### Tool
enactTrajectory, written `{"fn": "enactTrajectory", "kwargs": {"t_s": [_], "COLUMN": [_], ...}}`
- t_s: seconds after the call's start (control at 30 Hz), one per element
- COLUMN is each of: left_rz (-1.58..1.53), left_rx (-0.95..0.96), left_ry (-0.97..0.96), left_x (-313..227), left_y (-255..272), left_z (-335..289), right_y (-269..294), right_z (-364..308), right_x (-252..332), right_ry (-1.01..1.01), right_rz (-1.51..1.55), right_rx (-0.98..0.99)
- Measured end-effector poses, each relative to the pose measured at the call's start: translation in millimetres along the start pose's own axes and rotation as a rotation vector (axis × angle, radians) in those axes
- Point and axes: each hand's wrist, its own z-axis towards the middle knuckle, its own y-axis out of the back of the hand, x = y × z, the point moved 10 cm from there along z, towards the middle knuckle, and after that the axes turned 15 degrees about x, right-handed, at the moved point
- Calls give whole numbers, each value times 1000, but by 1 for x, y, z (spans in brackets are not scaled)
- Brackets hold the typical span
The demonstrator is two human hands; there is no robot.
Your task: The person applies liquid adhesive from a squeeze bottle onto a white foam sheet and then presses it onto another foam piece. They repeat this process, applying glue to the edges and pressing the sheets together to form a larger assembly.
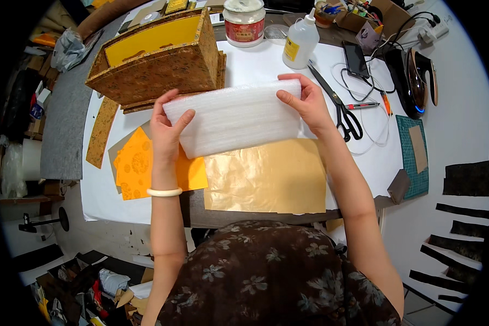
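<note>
A worktable point(193, 213) is stretching out, a tan sheet point(266, 179) lying nearest. Just beyond, the left hand point(165, 124) and the right hand point(308, 106) are pinching opposite ends of a white foam piece point(239, 119) between thumbs and fingers. Behind it, a brown box point(157, 77) is standing.

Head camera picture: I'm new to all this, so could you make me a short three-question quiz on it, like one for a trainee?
1. True or false: the left hand and the right hand both hold the white foam piece.

2. Which thing stands between the red-labelled jar and the phone?
a) the iron
b) the translucent bottle
c) the yellow-lined box

3. Fill in: the pale bangle is worn on the person's ____ arm.

Key: 1 true; 2 b; 3 left.
</note>
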Motion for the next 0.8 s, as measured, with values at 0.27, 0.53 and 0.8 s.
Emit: {"fn": "enactTrajectory", "kwargs": {"t_s": [0.27,0.53,0.8], "left_rz": [-91,-103,-111], "left_rx": [-64,-75,-71], "left_ry": [72,59,79], "left_x": [29,30,35], "left_y": [8,5,7], "left_z": [-3,-5,-6], "right_y": [-5,-4,-5], "right_z": [-1,-2,0], "right_x": [-14,-18,-24], "right_ry": [1,14,0], "right_rz": [122,167,197], "right_rx": [-45,-50,-7]}}
